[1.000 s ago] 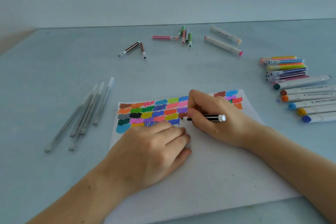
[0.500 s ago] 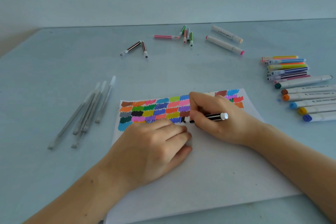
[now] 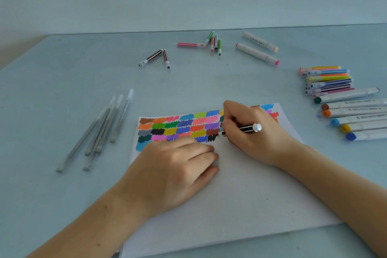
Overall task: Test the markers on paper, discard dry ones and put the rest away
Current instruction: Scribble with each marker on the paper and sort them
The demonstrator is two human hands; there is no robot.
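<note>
On the worktop [image 3: 188,86], the right hand [image 3: 249,130] grips a black striped marker [image 3: 243,129], tip on the paper [image 3: 251,190] beside black scribbles. The left hand [image 3: 173,169] rests flat with relaxed fingers, pressing the paper.

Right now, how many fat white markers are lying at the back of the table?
2. One with a pale peach tip lies farthest back; one with pink ends lies just in front of it. More fat white markers sit along the right edge.
</note>
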